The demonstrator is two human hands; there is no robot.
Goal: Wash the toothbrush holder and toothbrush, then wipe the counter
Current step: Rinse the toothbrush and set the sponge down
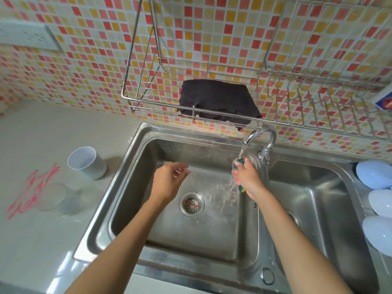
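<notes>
My right hand (247,179) grips a green toothbrush (240,161) with a yellow tip, holding it upright in the water that runs from the faucet (262,134). Most of the brush is hidden inside my fist. My left hand (169,179) hovers over the left sink basin (169,228) with its fingers loosely apart and nothing in it. The white toothbrush holder (86,162), a plain cup, stands upright on the grey counter (38,141) to the left of the sink. A dark cloth (216,100) lies on the wire rack above the sink.
A clear glass (56,198) stands on the counter beside red marks (34,189). A second basin (311,209) lies to the right, with pale blue bowls (374,174) at its right edge. The wire dish rack (297,85) hangs over the faucet on the tiled wall.
</notes>
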